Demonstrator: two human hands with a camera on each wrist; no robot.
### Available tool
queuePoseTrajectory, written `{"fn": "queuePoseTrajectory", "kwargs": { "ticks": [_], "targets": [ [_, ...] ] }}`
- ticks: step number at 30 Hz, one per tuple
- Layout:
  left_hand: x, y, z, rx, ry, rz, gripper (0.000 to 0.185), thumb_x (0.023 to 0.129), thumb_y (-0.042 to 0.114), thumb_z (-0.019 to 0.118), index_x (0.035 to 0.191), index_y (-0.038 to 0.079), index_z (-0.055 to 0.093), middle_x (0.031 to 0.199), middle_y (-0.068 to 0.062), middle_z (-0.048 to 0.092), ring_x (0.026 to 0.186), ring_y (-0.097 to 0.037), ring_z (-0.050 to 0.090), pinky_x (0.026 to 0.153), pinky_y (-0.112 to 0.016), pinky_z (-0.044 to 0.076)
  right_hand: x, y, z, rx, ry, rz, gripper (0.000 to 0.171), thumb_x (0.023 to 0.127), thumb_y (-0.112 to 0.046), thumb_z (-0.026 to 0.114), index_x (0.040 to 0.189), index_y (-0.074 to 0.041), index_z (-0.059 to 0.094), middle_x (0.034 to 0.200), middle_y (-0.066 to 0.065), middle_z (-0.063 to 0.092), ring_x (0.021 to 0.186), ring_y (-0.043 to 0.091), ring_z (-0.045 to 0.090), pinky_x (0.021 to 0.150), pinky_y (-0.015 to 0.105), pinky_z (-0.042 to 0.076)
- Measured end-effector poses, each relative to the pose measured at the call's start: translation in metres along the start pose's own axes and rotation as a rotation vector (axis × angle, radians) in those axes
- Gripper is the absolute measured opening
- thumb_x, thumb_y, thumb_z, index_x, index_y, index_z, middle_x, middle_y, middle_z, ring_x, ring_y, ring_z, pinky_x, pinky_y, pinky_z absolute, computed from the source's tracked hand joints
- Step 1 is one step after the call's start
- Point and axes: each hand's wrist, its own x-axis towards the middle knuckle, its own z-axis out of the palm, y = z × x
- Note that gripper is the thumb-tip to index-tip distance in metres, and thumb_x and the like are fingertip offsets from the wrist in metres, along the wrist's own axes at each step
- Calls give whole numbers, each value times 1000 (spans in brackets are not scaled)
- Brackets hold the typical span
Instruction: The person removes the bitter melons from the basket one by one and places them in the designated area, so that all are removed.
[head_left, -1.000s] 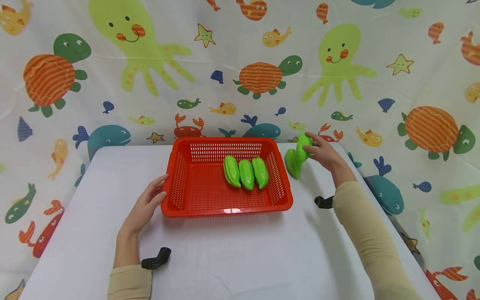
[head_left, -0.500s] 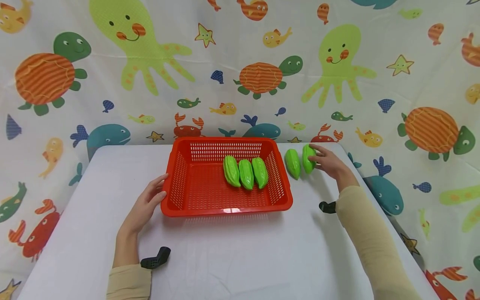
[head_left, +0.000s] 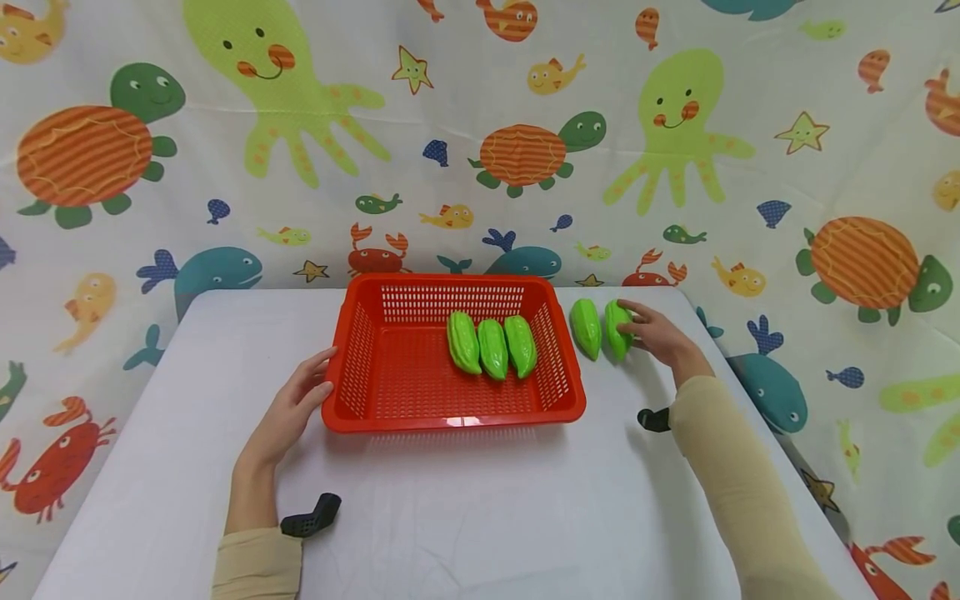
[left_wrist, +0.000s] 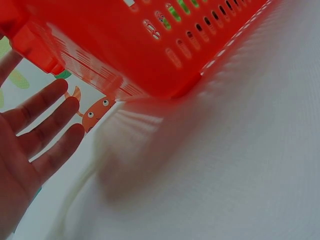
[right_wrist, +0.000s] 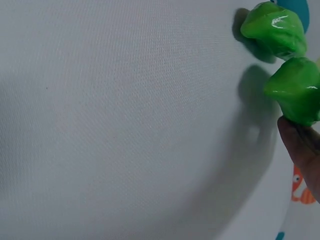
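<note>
Three green toy gourds (head_left: 492,346) lie in the red basket (head_left: 352,367). Two wait outside; my right hand (head_left: 660,337) pinches the far-right gourd (head_left: 617,328). My flat left hand (head_left: 288,415) touches the basket.

The green gourd (right_wrist: 295,90) at the right hand's fingertips (right_wrist: 302,147) is glossy, ridged plastic. Beside the left hand's fingers (left_wrist: 47,127), the red basket (left_wrist: 150,45) is perforated plastic; the white tablecloth (right_wrist: 125,125) is matt, finely woven.

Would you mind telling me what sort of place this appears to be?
Probably a staged tabletop set rather than a lived-in room: a white-covered table, a sea-creature printed cloth backdrop behind, and toy green vegetables in a red basket.
</note>
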Motion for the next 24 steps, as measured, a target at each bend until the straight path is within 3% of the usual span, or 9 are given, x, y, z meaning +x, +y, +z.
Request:
{"fn": "queuePoseTrajectory", "kwargs": {
  "ticks": [6,15,24],
  "targets": [
    [0,-1,0,-3,-7,-5,59,101,36,50,155,28,27,146,-13,40,132,-30,37,104,-64,35,-4,-6,5,2,-25,12,65,101,-10,51,157,-16,19,161,23,0,146,42,7,115,57,18],
    [-1,0,1,-3,-2,-3,59,101,36,51,155,28,28,146,-13,40,133,-31,36,104,-65,34,15,13,2,-91,11,4,64,102,-17,52,157,-23,21,162,21,4,146,40,11,115,55,22],
    [-2,1,0,-4,-4,-2,58,101,35,50,155,28,27,146,-13,40,132,-31,37,104,-64,35,22,15,4,-100,26,0,64,102,-16,51,157,-24,21,162,18,4,146,39,9,116,55,19]
  ]
}}
